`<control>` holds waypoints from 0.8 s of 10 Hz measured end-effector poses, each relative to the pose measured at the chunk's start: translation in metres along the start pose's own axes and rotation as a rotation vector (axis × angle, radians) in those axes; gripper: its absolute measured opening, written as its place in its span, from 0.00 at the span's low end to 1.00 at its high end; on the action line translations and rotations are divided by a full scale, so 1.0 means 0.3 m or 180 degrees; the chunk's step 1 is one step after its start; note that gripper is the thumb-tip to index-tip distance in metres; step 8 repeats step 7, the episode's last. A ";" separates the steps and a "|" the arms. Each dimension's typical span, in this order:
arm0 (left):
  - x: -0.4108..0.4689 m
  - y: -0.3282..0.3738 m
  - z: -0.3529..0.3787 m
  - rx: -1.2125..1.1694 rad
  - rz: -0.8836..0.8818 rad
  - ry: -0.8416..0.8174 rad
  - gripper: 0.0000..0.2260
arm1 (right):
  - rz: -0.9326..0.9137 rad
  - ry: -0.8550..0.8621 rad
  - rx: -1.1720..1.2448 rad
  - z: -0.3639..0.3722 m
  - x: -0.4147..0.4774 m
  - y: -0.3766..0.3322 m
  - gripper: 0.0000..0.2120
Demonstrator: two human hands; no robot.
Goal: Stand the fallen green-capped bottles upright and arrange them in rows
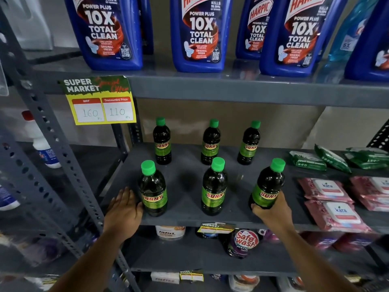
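Several dark bottles with green caps and green "SUNNY" labels stand upright on the grey shelf point(185, 209), in two rows of three. Back row: left bottle point(162, 142), middle bottle point(210, 143), right bottle point(249, 144). Front row: left bottle point(153, 189), middle bottle point(214, 187), right bottle point(268, 185), which leans slightly right. My left hand point(124, 209) lies flat against the lower left side of the front left bottle, fingers together. My right hand point(270, 210) is wrapped around the base of the front right bottle.
Green packets point(332, 158) and pink wipe packs point(336, 213) lie on the same shelf at the right. Blue Harpic bottles point(200, 34) fill the shelf above. A yellow price tag point(101, 102) hangs at upper left. A perforated metal upright point(69, 165) borders the left.
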State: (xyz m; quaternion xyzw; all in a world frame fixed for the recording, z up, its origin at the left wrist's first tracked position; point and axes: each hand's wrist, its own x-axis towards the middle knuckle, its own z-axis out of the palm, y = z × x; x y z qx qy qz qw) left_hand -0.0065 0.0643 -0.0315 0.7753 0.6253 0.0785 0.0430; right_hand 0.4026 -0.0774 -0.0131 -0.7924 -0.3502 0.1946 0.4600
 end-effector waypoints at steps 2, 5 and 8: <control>-0.003 0.008 0.003 -0.0033 -0.0023 -0.0020 0.28 | -0.0037 -0.0048 -0.0022 -0.005 -0.013 0.000 0.29; -0.022 0.016 -0.025 -0.0063 0.0019 -0.0043 0.32 | 0.0042 -0.0089 0.0000 -0.009 -0.027 -0.024 0.32; -0.004 0.007 -0.030 -0.0579 0.0059 0.0070 0.25 | -0.0637 0.0005 -0.0255 -0.021 -0.072 -0.005 0.45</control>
